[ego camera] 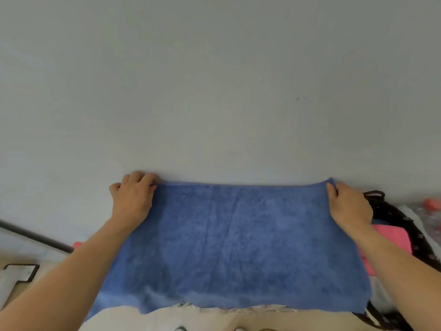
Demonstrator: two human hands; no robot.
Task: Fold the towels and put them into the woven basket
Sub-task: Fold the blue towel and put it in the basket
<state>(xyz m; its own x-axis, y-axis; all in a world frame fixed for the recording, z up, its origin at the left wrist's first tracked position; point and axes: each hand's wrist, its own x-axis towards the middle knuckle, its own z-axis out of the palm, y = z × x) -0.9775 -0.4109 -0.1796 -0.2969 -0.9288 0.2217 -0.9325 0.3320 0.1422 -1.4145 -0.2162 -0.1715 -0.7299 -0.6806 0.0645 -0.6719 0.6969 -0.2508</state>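
Observation:
A blue towel point(233, 244) hangs spread out in front of me, held up by its top edge. My left hand point(132, 199) pinches the top left corner with curled fingers. My right hand point(349, 205) pinches the top right corner. The towel's lower edge hangs loose near the bottom of the view. Behind my right arm sits a dark-rimmed basket point(415, 232) with a pink towel point(391, 237) lying in it; much of the basket is hidden by the towel and my arm.
A plain grey wall point(214, 80) fills the upper view. A dark rod point(35, 236) runs along the left. A white object with a dark border point(16, 274) lies at lower left. Something red and blurred point(432, 203) is at the far right.

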